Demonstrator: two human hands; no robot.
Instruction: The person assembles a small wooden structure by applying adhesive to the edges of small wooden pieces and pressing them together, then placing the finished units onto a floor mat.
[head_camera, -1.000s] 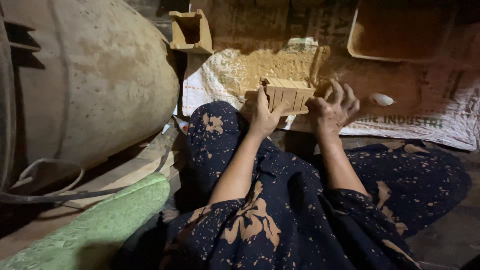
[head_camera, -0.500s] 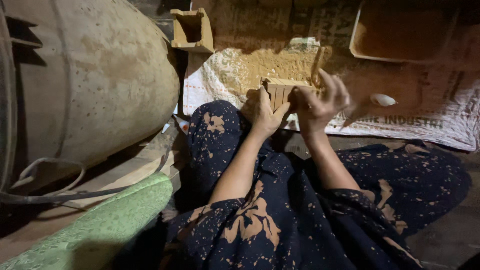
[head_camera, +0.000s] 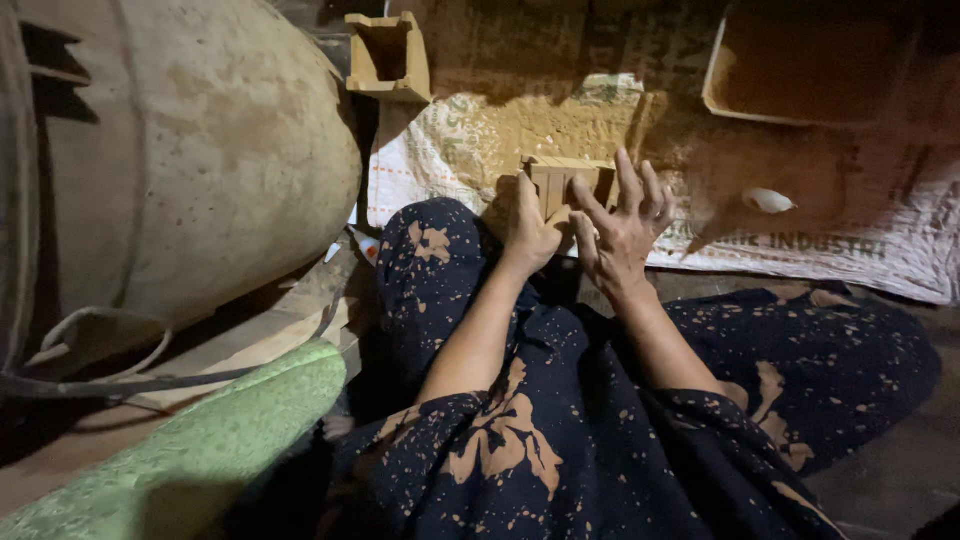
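Since a moment ago the right hand (head_camera: 625, 225) is lifting off the small wooden mould (head_camera: 562, 185), fingers now spread wide and gripping nothing, hovering just beside its right edge. Left hand (head_camera: 530, 232) is curling against the mould's near left side, steadying it on the clay-dusted woven sack (head_camera: 480, 140) on the floor, in front of the person's knees. Judging by this, the block looks mid-way through forming, not yet turned out. An empty mould (head_camera: 388, 55) is standing well apart, and a shallow tray (head_camera: 720, 95) is resting at upper right.
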